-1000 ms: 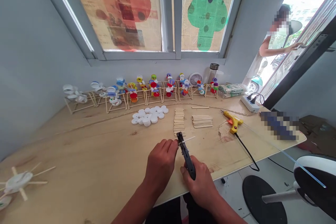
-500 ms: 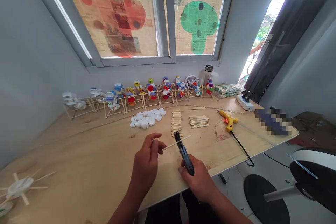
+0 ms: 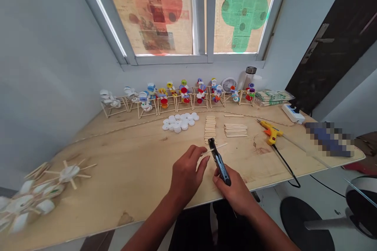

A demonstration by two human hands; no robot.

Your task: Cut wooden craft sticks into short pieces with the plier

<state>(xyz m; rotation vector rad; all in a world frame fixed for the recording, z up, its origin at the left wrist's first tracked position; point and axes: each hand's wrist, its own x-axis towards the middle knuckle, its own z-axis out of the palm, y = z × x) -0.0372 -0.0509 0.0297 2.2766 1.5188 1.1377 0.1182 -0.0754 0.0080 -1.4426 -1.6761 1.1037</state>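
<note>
step: stick trimming, apparently | left hand pinches stick end | right hand fist round cutter, jaws across stick, over table | next needs: steady stick, firm squeeze

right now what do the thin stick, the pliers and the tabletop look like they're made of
Stick: pale bare wood or bamboo, matte, slim and straight. Pliers in the right hand: dark, likely metal with black grips; too small to be sure. Table: light, unfinished-looking wood board with visible grain and knots.
</note>
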